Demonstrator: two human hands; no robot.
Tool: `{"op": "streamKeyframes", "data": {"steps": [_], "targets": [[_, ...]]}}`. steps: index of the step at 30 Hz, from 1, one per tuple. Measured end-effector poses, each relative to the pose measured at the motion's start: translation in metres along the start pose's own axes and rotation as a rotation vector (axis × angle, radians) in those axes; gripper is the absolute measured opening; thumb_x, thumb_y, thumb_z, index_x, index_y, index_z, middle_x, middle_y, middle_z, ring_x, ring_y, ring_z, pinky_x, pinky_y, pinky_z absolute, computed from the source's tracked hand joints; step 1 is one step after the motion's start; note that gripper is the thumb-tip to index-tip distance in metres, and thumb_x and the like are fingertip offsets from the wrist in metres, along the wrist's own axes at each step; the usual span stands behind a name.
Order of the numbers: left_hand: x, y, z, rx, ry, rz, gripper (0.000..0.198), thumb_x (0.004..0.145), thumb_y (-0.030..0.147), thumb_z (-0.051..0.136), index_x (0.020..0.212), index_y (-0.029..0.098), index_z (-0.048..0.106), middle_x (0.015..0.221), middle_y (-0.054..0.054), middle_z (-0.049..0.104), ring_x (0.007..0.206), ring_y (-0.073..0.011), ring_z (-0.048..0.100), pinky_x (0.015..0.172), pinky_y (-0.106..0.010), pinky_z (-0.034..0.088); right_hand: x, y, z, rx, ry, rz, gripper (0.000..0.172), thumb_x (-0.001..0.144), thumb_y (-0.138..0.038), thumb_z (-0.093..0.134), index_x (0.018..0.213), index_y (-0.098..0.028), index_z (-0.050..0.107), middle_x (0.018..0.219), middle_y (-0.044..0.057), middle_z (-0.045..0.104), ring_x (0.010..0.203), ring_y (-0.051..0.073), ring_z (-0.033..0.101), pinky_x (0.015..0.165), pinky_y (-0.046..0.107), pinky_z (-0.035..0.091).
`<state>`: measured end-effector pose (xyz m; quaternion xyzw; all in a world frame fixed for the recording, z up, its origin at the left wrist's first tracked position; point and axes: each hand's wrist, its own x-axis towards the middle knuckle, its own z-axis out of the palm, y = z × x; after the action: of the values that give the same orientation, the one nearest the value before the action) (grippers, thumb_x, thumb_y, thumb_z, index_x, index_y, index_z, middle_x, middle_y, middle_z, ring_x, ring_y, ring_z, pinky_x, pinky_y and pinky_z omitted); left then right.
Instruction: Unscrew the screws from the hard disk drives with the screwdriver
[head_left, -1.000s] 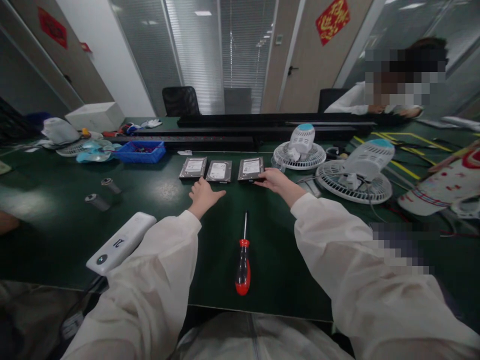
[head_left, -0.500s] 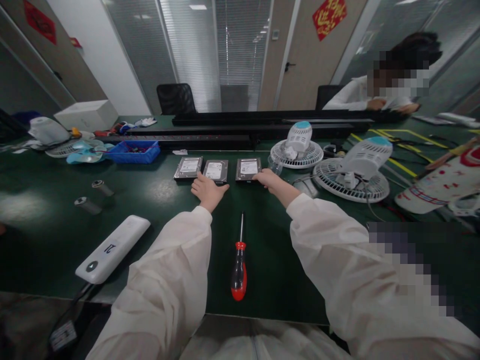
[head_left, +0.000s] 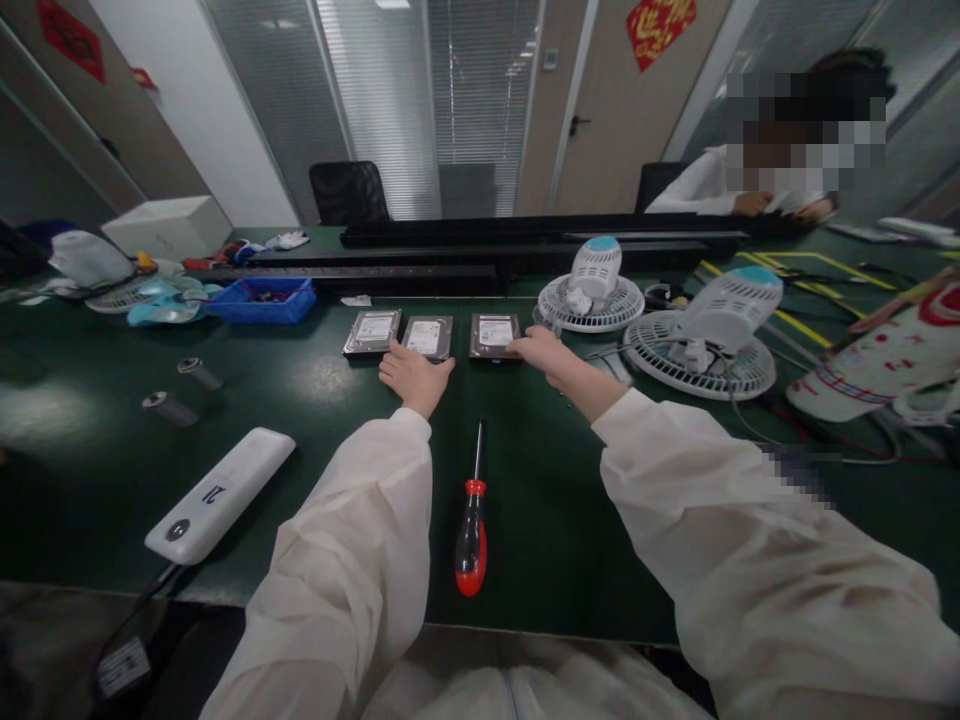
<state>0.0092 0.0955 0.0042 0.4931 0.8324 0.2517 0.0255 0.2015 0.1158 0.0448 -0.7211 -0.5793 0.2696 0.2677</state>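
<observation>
Three hard drives lie in a row on the green table (head_left: pixel 315 400): a left one (head_left: pixel 370 331), a middle one (head_left: pixel 428 336) and a right one (head_left: pixel 494 333). My left hand (head_left: pixel 414 373) rests flat and open on the table, fingertips at the near edge of the middle drive. My right hand (head_left: pixel 541 350) has its fingers on the near right corner of the right drive; whether it grips the drive I cannot tell. A red-handled screwdriver (head_left: pixel 471 528) lies between my arms, tip pointing away from me.
Two white desk fans (head_left: pixel 592 290) (head_left: pixel 709 335) lie to the right with cables. A white device (head_left: pixel 220 493) sits near left, two small cylinders (head_left: pixel 171 407) (head_left: pixel 199 372) farther left, a blue bin (head_left: pixel 266 301) behind. Another person in white sits at the far right (head_left: pixel 757 190).
My left hand has slid forward to the middle drive's near edge. My right hand stays at the right drive's corner. The view shifted slightly.
</observation>
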Motion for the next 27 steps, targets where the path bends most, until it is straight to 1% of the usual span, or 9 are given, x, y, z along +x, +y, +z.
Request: {"op": "streamKeyframes", "data": {"steps": [6, 10, 13, 15, 18, 20, 22, 25, 27], "targets": [[-0.003, -0.002, -0.004, 0.005, -0.009, 0.001, 0.104, 0.08, 0.053, 0.087, 0.156, 0.004, 0.036, 0.151, -0.034, 0.056, 0.145, -0.047, 0.054, 0.119, -0.056, 0.041, -0.028, -0.004, 0.002, -0.104, -0.087, -0.157, 0.045, 0.105, -0.044, 0.071, 0.142, -0.018, 0.066, 0.142, 0.012, 0.068, 0.123, 0.026, 0.071, 0.103, 0.049, 0.064], [-0.01, -0.011, -0.012, 0.023, -0.026, 0.017, 0.104, 0.079, 0.052, 0.088, 0.155, 0.003, 0.037, 0.15, -0.035, 0.056, 0.144, -0.0472, 0.055, 0.119, -0.055, 0.04, -0.066, -0.011, -0.003, -0.23, -0.123, -0.342, 0.045, 0.104, -0.043, 0.072, 0.142, -0.019, 0.066, 0.146, 0.013, 0.067, 0.128, 0.027, 0.068, 0.109, 0.052, 0.061], [-0.018, -0.025, -0.021, 0.042, -0.041, 0.042, 0.106, 0.077, 0.053, 0.089, 0.155, 0.004, 0.037, 0.149, -0.034, 0.057, 0.145, -0.048, 0.055, 0.119, -0.056, 0.04, -0.113, -0.014, -0.009, -0.285, -0.231, -0.633, 0.036, 0.099, -0.013, 0.065, 0.134, -0.012, 0.073, 0.137, 0.017, 0.071, 0.136, 0.032, 0.059, 0.12, 0.055, 0.05], [-0.024, -0.036, -0.029, 0.053, -0.052, 0.064, 0.106, 0.075, 0.055, 0.09, 0.154, 0.004, 0.039, 0.149, -0.033, 0.058, 0.144, -0.0489, 0.055, 0.119, -0.056, 0.04, -0.148, -0.011, -0.013, -0.319, -0.372, -0.854, 0.039, 0.095, -0.002, 0.057, 0.126, -0.014, 0.078, 0.132, 0.016, 0.074, 0.127, 0.03, 0.062, 0.112, 0.049, 0.054], [-0.035, -0.055, -0.039, 0.068, -0.067, 0.096, 0.106, 0.073, 0.057, 0.09, 0.152, 0.005, 0.042, 0.147, -0.032, 0.06, 0.143, -0.0499, 0.056, 0.118, -0.056, 0.041, -0.191, 0.004, -0.011, -0.383, -0.526, -1.161, 0.056, 0.088, 0.001, 0.065, 0.14, -0.016, 0.073, 0.15, 0.015, 0.069, 0.135, 0.033, 0.06, 0.113, 0.05, 0.051], [-0.044, -0.068, -0.046, 0.088, -0.084, 0.141, 0.107, 0.073, 0.059, 0.09, 0.152, 0.005, 0.042, 0.147, -0.032, 0.06, 0.142, -0.051, 0.057, 0.116, -0.056, 0.043, -0.209, 0.017, -0.004, -0.531, -0.448, -1.493, 0.06, 0.094, -0.007, 0.066, 0.153, -0.01, 0.061, 0.158, 0.019, 0.064, 0.136, 0.035, 0.061, 0.105, 0.048, 0.054], [-0.055, -0.081, -0.053, 0.107, -0.087, 0.172, 0.108, 0.074, 0.059, 0.089, 0.153, 0.005, 0.041, 0.146, -0.032, 0.06, 0.142, -0.0521, 0.056, 0.115, -0.056, 0.044, -0.22, 0.027, 0.004, -0.627, -0.326, -1.639, 0.05, 0.103, -0.013, 0.059, 0.153, -0.012, 0.059, 0.152, 0.016, 0.068, 0.134, 0.03, 0.064, 0.107, 0.045, 0.053], [-0.076, -0.1, -0.065, 0.112, -0.088, 0.211, 0.109, 0.074, 0.058, 0.09, 0.155, 0.005, 0.04, 0.145, -0.031, 0.061, 0.139, -0.0521, 0.058, 0.114, -0.056, 0.045, -0.226, 0.031, 0.013, -0.719, -0.206, -1.703, 0.034, 0.109, -0.014, 0.052, 0.139, -0.012, 0.067, 0.124, 0.012, 0.077, 0.112, 0.025, 0.072, 0.099, 0.042, 0.056], [-0.091, -0.112, -0.073, 0.103, -0.092, 0.245, 0.108, 0.074, 0.057, 0.09, 0.154, 0.004, 0.04, 0.143, -0.03, 0.062, 0.137, -0.0514, 0.06, 0.114, -0.058, 0.045, -0.228, 0.03, 0.011, -0.744, -0.194, -1.716, 0.027, 0.109, -0.013, 0.051, 0.129, -0.011, 0.07, 0.11, 0.01, 0.077, 0.101, 0.023, 0.073, 0.094, 0.042, 0.058]]}}
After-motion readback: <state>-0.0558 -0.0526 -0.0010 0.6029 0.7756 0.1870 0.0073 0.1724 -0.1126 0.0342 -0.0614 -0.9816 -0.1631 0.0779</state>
